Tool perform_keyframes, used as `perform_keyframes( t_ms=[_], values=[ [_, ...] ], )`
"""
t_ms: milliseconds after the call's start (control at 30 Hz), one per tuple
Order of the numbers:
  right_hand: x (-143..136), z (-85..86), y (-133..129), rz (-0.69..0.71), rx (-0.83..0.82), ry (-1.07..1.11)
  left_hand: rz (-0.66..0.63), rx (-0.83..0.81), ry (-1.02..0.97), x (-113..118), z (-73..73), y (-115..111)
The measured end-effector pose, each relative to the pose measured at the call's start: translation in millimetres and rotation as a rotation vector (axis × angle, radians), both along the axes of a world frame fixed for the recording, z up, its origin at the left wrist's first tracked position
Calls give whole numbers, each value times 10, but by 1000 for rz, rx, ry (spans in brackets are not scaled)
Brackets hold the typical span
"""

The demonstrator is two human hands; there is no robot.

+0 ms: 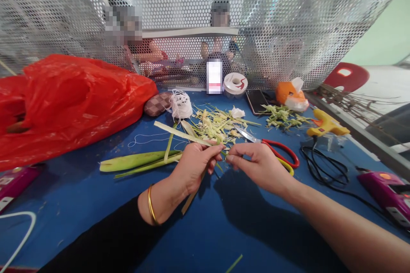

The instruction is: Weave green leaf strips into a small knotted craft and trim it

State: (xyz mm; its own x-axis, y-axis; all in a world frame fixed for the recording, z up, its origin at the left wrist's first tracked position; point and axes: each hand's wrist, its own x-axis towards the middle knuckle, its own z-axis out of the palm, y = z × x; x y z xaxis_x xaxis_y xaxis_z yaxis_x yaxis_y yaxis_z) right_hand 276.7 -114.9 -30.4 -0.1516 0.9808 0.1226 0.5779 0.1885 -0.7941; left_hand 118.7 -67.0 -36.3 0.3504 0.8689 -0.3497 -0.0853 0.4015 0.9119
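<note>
My left hand (197, 164), with a gold bangle at the wrist, is closed on a pale green leaf strip (173, 130) that sticks out to the upper left. Close beside it, my right hand (256, 164) pinches at the strip's right end; what lies between its fingertips is too small to make out. Behind both hands spreads a pile of yellow-green plant scraps (211, 123). Scissors (282, 151) with red and yellow handles lie just beyond my right hand. Long green leaves (134, 161) rest left of my left hand.
A red plastic bag (80, 102) fills the left. White string (181, 104), a ribbon spool (235, 83), a lit phone (214, 76) and a dark phone (257, 101) stand or lie behind. On the right are a yellow glue gun (326, 123), its black cable and a purple power strip (387, 194).
</note>
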Motion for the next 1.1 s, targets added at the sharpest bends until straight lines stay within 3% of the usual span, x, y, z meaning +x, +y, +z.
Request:
perform_keyframes(
  t_ms=[233, 400, 500, 600, 667, 733, 833, 900, 933, 1033, 1100],
  values=[
    [-14, 1, -28, -19, 41, -48, 38, 61, 39, 11, 24, -23],
    [-86, -89, -39, 17, 183, -143, 106, 4, -9, 14, -25, -3],
    [-92, -102, -41, 23, 231, -193, 83, -47, -68, -6, -62, 41],
    [-33, -57, -12, 30, 133, -149, 15, -135, -139, -41, -35, 88],
    [41, -23, 52, 4, 5, -6, 15, -174, -158, -56, 1, 103],
    [135, -5, 153, -161, -79, 290, 33, -202, -147, -59, 27, 100],
    [266, -4, 307, -632, -100, 850, 32, -222, -111, -47, 38, 73],
    [292, -12, 350, -787, -129, 998, 16, -216, -112, -41, 36, 54],
    [277, -18, 345, -740, -168, 977, 9, -215, -120, -40, 34, 47],
    [147, -53, 249, -328, -370, 765, -16, -228, -147, -40, 27, 26],
    [46, -89, 170, -161, -390, 745, -67, -234, -153, -38, 19, 5]
  ],
)
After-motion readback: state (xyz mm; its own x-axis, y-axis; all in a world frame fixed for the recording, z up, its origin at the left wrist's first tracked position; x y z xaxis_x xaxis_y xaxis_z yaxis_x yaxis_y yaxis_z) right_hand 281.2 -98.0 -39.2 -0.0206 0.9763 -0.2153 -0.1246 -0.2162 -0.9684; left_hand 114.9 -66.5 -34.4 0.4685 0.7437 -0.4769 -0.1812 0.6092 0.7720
